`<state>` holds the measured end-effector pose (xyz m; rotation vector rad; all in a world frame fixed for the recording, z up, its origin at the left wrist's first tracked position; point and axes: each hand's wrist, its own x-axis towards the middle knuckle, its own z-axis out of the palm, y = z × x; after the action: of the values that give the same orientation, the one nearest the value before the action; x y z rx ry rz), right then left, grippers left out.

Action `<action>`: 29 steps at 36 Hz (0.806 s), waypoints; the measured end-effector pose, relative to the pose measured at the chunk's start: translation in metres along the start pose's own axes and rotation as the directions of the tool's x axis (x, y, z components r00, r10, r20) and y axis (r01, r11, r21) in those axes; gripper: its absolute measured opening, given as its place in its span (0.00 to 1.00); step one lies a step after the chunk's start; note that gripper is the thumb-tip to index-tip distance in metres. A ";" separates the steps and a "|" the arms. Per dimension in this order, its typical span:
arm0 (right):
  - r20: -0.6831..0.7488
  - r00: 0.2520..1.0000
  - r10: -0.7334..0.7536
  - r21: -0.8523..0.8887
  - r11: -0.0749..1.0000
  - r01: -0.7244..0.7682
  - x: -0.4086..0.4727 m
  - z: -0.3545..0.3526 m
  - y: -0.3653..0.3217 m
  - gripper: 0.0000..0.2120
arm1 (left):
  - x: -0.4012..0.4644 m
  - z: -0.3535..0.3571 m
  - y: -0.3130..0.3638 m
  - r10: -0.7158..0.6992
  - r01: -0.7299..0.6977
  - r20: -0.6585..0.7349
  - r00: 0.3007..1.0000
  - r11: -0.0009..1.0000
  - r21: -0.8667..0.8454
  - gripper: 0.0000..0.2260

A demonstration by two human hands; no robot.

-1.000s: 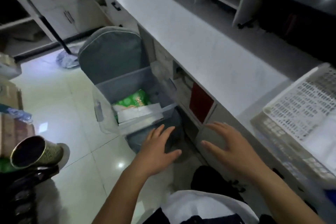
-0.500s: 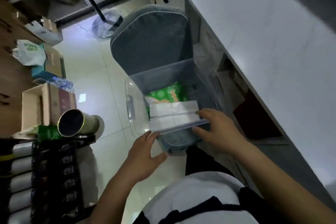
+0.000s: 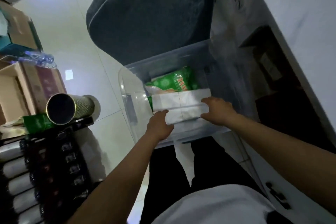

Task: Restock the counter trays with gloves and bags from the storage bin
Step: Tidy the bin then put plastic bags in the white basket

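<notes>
Inside the clear plastic storage bin on the tiled floor, a white paper-wrapped packet lies in front of a green printed bag, with the left hand gripping the packet's near-left corner and the right hand curled over its right end.

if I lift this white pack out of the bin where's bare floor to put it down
Bare tile lies left of the clear bin, between the grey cushion and the cardboard boxes. The black rack and metal can crowd the near left. The cabinet closes the right.
</notes>
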<state>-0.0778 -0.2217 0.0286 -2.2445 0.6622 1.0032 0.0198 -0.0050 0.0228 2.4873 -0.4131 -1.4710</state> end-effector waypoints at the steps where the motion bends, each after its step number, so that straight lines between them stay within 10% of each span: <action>1: 0.048 0.999 0.020 0.002 1.000 -0.020 0.010 0.007 0.003 0.33 | 0.016 0.003 -0.006 -0.008 0.008 0.012 1.000 1.000 0.019 0.32; 9: 0.151 0.983 0.100 -0.041 0.995 -0.094 0.084 0.070 0.021 0.33 | 0.102 0.027 -0.044 -0.104 0.117 -0.076 0.992 0.975 0.188 0.32; 22: -0.004 0.997 0.081 -0.077 0.994 -0.081 0.183 0.078 0.029 0.42 | 0.176 0.042 -0.059 0.267 -0.155 -0.134 0.954 0.826 0.543 0.35; 29: -0.037 0.990 0.139 -0.273 0.951 -0.144 0.194 0.072 0.014 0.28 | 0.192 0.040 -0.054 0.296 -0.152 -0.178 0.939 0.817 0.556 0.35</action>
<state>-0.0075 -0.2207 -0.1663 -2.4757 0.7385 1.2118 0.0793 -0.0237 -0.1706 2.8579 -1.1649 -1.0127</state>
